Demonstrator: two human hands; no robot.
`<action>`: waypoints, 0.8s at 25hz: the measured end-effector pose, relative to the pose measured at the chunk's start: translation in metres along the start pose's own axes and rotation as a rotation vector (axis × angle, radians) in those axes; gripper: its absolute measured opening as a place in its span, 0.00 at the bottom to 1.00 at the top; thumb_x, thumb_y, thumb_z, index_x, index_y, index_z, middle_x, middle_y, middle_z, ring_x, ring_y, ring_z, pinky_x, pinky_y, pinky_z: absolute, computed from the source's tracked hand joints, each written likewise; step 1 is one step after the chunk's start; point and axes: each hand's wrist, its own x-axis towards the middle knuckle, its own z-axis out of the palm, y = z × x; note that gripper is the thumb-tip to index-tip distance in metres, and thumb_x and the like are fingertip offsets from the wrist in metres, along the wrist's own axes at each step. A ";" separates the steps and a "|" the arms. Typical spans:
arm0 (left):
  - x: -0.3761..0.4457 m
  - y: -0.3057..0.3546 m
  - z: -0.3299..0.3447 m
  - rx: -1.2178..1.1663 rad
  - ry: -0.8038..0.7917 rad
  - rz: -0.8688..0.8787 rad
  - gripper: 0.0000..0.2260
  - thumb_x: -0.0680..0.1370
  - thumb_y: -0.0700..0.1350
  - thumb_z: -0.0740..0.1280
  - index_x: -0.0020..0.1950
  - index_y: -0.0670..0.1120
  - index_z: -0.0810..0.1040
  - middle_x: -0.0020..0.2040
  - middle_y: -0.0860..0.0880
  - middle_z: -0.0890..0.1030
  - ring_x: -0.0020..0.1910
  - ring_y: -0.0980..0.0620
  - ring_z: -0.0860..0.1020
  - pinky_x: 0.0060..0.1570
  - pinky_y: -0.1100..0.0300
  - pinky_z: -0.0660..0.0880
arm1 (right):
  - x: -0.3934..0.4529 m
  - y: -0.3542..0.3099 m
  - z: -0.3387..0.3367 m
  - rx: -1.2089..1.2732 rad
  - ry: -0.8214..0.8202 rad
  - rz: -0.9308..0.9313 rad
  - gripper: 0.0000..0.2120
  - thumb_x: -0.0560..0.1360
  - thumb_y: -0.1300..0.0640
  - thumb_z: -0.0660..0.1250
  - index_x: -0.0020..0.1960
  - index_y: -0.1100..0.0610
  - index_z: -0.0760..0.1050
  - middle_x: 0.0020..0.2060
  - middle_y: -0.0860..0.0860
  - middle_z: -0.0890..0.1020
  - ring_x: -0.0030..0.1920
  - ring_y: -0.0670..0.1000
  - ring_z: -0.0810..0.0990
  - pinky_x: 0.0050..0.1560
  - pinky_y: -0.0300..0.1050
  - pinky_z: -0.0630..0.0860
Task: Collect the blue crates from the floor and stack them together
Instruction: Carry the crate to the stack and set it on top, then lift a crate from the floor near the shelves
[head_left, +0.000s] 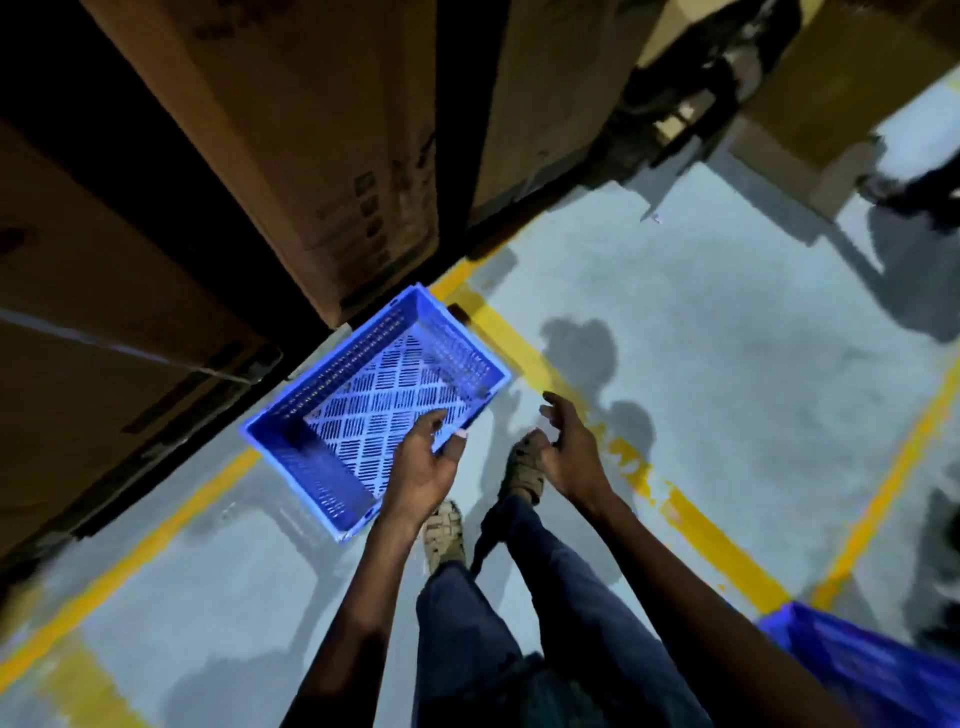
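The left hand (423, 465) grips the near rim of a blue crate (374, 400), fingers curled over its edge, holding it above the floor (727, 338). The right hand (569, 452) hangs just beside the crate, fingers loosely spread, holding nothing. Another blue crate (862, 670) sits well behind the right hand

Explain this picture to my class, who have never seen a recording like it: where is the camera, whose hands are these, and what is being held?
There is no machine here. One wide-angle camera sits on a person's head and looks forward and down, so you see their own arms, legs and sandalled feet. The left hand grips the near rim of an empty blue crate, its fingers curled over the edge. The right hand is open beside it and holds nothing. Below is a grey floor with yellow lines. Tall cardboard boxes stand to the left. Part of another blue crate shows at the bottom right corner.
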 end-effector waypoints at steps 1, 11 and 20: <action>-0.017 0.015 0.002 0.039 -0.047 0.044 0.22 0.78 0.51 0.67 0.69 0.44 0.73 0.65 0.46 0.78 0.63 0.47 0.76 0.60 0.57 0.72 | -0.024 0.003 -0.018 0.035 0.057 0.007 0.26 0.76 0.58 0.66 0.72 0.57 0.65 0.65 0.56 0.77 0.60 0.51 0.77 0.56 0.44 0.71; -0.142 0.111 0.137 0.326 -0.565 0.434 0.16 0.78 0.49 0.68 0.66 0.49 0.76 0.56 0.47 0.82 0.57 0.51 0.80 0.60 0.52 0.76 | -0.243 0.098 -0.157 0.383 0.579 0.271 0.25 0.75 0.53 0.65 0.71 0.54 0.67 0.60 0.52 0.79 0.57 0.50 0.79 0.57 0.45 0.75; -0.282 0.155 0.347 0.456 -1.061 0.593 0.17 0.79 0.51 0.67 0.67 0.50 0.75 0.58 0.50 0.82 0.56 0.58 0.80 0.47 0.68 0.74 | -0.416 0.234 -0.226 0.781 1.092 0.583 0.12 0.77 0.64 0.65 0.58 0.53 0.74 0.47 0.55 0.82 0.46 0.50 0.79 0.49 0.46 0.74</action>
